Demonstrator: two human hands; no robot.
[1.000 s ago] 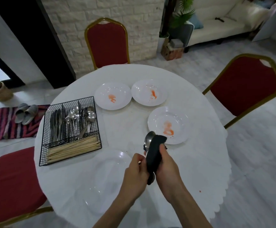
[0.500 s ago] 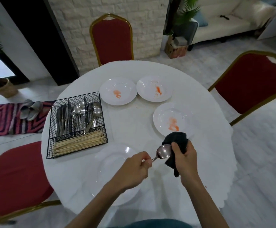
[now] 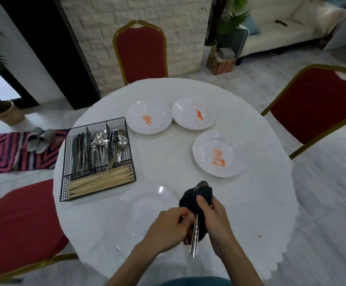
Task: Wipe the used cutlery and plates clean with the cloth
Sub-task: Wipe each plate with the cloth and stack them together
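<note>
Close to the near edge of the worktop [image 3: 261,203], both hands work a spoon [image 3: 195,242] just over the right rim of a clean-looking plate [image 3: 145,211]. On the right hand [image 3: 213,215], the fingers [image 3: 201,203] are curled round the dark cloth [image 3: 188,201] and press it onto the spoon's neck. Only the tip of the bowl shows above the bundle, and the handle end pokes out below. On the left hand [image 3: 168,226], the fingers [image 3: 180,215] are curled inward and seem to pinch the handle, though the cloth partly hides the contact.

A hard pull through bunched fabric could make the slick handle slip, dropping the spoon onto the plate rim or off the edge.

Three plates carry orange smears: the nearest plate [image 3: 232,141], the left far plate [image 3: 157,110] and the right far plate [image 3: 184,112]. Wiping them all with one soiled patch of cloth would probably spread sauce rather than lift it. A half-wiped spoon put back in the wire basket [image 3: 97,124] could dirty the cutlery there.
</note>
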